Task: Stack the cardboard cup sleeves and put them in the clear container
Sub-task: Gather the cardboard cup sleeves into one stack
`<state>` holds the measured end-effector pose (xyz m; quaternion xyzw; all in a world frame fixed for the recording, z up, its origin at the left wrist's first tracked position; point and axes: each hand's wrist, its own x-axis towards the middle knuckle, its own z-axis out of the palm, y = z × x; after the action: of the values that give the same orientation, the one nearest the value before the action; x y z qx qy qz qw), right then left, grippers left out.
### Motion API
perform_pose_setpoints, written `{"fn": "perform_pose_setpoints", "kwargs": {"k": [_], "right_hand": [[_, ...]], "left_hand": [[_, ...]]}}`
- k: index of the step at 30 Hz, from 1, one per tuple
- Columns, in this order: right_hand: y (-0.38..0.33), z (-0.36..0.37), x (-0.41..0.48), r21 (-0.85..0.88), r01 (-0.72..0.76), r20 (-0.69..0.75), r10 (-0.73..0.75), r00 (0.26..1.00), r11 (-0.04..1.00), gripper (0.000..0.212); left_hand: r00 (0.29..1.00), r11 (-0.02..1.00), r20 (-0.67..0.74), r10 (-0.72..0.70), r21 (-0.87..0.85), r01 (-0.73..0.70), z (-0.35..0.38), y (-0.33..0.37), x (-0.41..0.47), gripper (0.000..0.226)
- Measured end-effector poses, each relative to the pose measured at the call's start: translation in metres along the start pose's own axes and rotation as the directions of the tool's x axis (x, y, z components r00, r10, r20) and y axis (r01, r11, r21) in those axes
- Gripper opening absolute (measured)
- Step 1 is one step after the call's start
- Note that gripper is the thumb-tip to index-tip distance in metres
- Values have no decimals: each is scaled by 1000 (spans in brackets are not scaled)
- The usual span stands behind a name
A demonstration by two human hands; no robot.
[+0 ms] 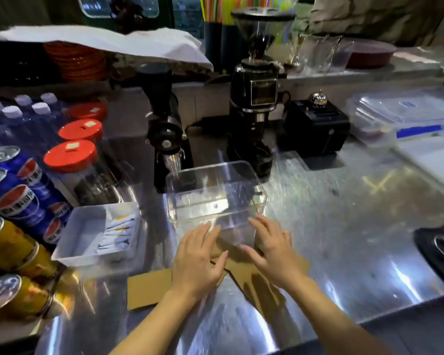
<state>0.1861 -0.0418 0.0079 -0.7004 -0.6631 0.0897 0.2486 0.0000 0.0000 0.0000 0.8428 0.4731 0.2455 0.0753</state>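
Note:
Flat brown cardboard cup sleeves (149,288) lie spread on the steel counter near its front edge, partly under my hands. More sleeves (264,290) extend right beneath my right wrist. The clear container (215,193) stands empty just behind them, its near wall close to my fingertips. My left hand (200,260) hovers palm down over the sleeves, fingers apart, holding nothing. My right hand (272,249) does the same beside it, fingertips almost at the container's front. The image is motion-blurred.
A white tray (77,242) of sachets sits left of my hands. Cans (13,198) and red-lidded jars (72,155) crowd the far left. Two black grinders (251,111) stand behind the container. A black round object (441,249) lies at the right edge.

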Motion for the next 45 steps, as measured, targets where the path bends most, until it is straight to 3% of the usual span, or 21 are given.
{"fn": "perform_pose_setpoints", "kwargs": {"k": [3,6,11,15,18,20,23,28,30,33,34,36,39,42,45], "right_hand": [[9,16,-22,-50,-47,68,50,996,998,64],[14,27,-41,-57,-190,170,197,966,980,69],[13,32,-50,-185,-265,273,308,911,946,80],[10,30,-44,-166,-323,284,359,889,932,67],[11,23,-37,-12,-372,342,353,871,928,39],[11,14,-32,69,-369,393,315,864,927,21],[7,-4,-22,108,-255,462,178,869,961,24],[-7,-24,-9,176,-111,467,17,884,978,6],[-10,-29,-7,254,-171,414,53,909,952,11],[-12,-30,-8,470,-331,376,154,914,819,16],[-13,-28,-10,516,-364,376,176,910,775,16],[-14,-24,-13,571,-392,380,190,905,722,16],[-14,-17,-16,630,-405,385,187,904,662,17],[-15,-10,-18,602,-416,430,162,888,682,13],[-14,-3,-21,581,-411,461,132,877,703,17]], "left_hand": [[994,999,111,13,31,-16,19,-4,-13,53],[975,998,221,-11,58,-2,30,-6,-25,50],[978,991,208,28,124,-55,35,-9,-32,44],[967,989,250,47,127,-81,35,-9,-29,45],[963,998,268,18,46,-32,33,-9,-23,42],[963,995,269,-2,-99,30,26,-3,-19,40],[949,927,314,34,-364,87,17,11,-11,48],[910,832,413,45,-520,195,8,24,-3,36],[905,719,424,-29,-620,314,8,22,-3,32],[871,384,447,-204,-782,491,10,18,-4,29],[863,320,450,-230,-803,503,10,17,-5,23],[857,272,460,-231,-816,511,9,18,-6,16],[836,116,482,-261,-844,523,7,22,-8,31],[790,-73,547,-278,-832,550,5,26,-7,35],[760,-159,606,-235,-795,586,3,30,-7,29]]}}
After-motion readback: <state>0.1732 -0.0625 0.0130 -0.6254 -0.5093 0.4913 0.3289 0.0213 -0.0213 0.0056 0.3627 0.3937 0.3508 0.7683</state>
